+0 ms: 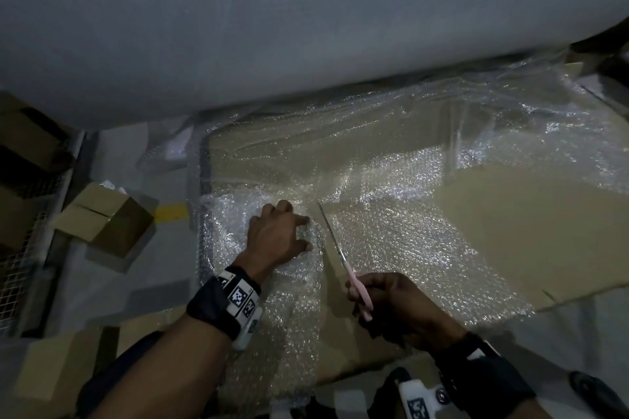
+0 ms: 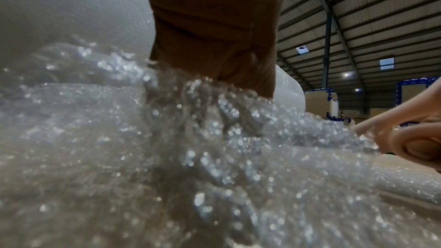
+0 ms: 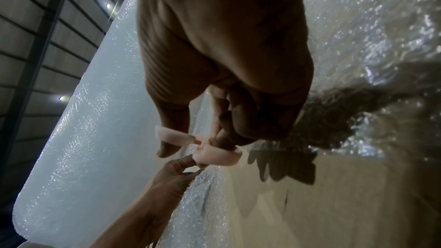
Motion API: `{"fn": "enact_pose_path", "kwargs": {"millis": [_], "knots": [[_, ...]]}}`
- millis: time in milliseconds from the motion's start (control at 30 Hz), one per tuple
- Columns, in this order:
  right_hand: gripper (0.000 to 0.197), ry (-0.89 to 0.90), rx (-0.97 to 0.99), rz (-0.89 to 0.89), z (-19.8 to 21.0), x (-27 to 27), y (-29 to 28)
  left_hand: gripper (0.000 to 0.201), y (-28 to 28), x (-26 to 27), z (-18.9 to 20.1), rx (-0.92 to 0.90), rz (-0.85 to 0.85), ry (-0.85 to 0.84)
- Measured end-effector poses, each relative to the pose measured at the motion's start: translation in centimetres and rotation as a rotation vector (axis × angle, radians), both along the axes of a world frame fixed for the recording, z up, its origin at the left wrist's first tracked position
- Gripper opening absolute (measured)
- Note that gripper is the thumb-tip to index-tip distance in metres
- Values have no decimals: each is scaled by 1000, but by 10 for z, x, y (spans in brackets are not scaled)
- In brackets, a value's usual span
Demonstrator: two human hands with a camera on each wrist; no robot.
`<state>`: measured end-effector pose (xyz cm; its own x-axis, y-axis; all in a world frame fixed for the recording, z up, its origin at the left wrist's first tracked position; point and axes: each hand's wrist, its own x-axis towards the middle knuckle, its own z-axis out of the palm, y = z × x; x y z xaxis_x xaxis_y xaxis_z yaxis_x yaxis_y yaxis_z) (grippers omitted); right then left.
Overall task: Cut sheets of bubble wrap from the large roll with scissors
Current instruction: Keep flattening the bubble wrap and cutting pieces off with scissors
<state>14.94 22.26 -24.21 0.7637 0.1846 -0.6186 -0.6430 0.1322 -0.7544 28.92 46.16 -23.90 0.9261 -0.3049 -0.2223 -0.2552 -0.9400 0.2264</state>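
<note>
A: What is carrying my work?
B: The grey floor [image 1: 112, 286]; flattened cardboard [image 1: 531, 238] is lying directly on it.
A: And on the cardboard?
B: Bubble wrap [image 1: 391, 241] is spreading across it. A small cardboard box [image 1: 109, 218] is sitting on the floor nearby.

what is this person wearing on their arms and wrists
Both forearms are bare, with no long sleeves and no gloves on the left hand or right hand. Each wrist carries a wide black fabric band: the left wrist band holds a white block printed with black-and-white square code markers, and the right wrist band holds a similar white block with a marker and a small metal fitting.
</note>
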Motion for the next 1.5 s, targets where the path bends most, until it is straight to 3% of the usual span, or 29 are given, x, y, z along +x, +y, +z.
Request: {"fn": "enact_pose_path", "kwargs": {"millis": [67,167,333,567,733,800,900,933,1033,1100,1267,1400,1500], "knots": [[18,12,-4,9,0,0,-1,67,1,0,-1,-4,3,2],[36,24,18,52,2,-1,-4,67,1,1,0,-1,1,-2],[31,-5,-27,164,12,-9,-18,66,0,2,-2,2,-6,-16],[30,-11,-133,302,57,-14,-57,67,0,-2,0,22,-22,-49],[39,-104,-158,234,80,-24,-108,68,-2,-5,4,24,-18,-55],[33,-144,-259,163,82,-21,-138,68,-3,-7,6,21,-20,-46],[6,-214,-557,0,80,-3,-189,75,-12,-11,16,14,12,-59],[9,-254,-689,-41,78,4,-206,77,-17,-14,20,15,25,-84],[44,-340,-1172,10,59,29,-261,75,-41,-25,31,-6,62,-162],[51,-342,-1329,55,44,43,-292,70,-64,-32,35,-6,86,-181],[36,-352,-1345,28,20,66,-342,70,-123,-42,37,-1,176,-99],[37,-380,-1353,151,13,80,-357,69,-171,-36,34,-63,196,-13],[23,-378,-1387,252,13,87,-357,66,-204,-18,28,-173,182,55]]}}
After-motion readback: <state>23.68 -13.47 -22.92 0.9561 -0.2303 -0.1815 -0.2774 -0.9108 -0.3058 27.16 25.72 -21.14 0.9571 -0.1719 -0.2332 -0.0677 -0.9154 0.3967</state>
